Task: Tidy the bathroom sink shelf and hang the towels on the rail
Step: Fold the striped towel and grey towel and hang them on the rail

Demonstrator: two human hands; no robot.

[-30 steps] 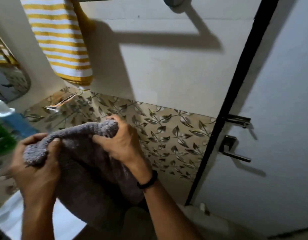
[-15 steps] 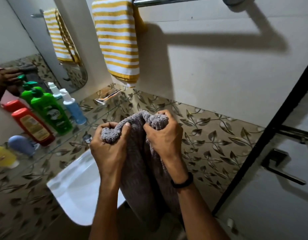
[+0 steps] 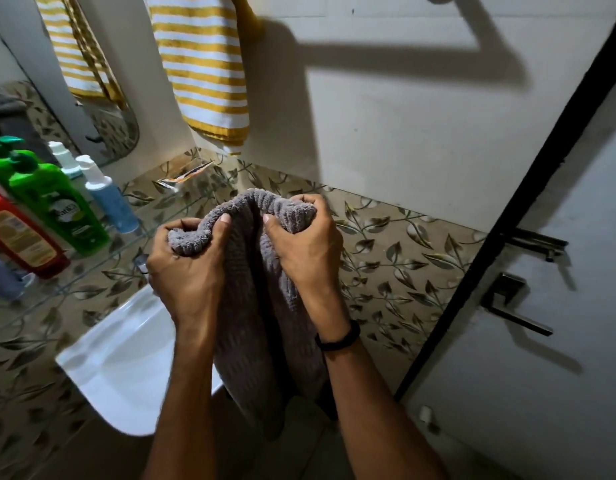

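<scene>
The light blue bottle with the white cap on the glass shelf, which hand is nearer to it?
Left. The left hand grips the grey towel just right of the light blue bottle; the right hand holds the towel's other side, farther away.

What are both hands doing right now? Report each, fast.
Left hand: closed, gripping the grey towel at its top edge.
Right hand: closed, gripping the same grey towel.

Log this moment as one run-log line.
step: hang grey towel | left hand: grip on grey towel | right hand: grip on grey towel | striped towel: hanging on the wall | shelf: bottles standing
</scene>
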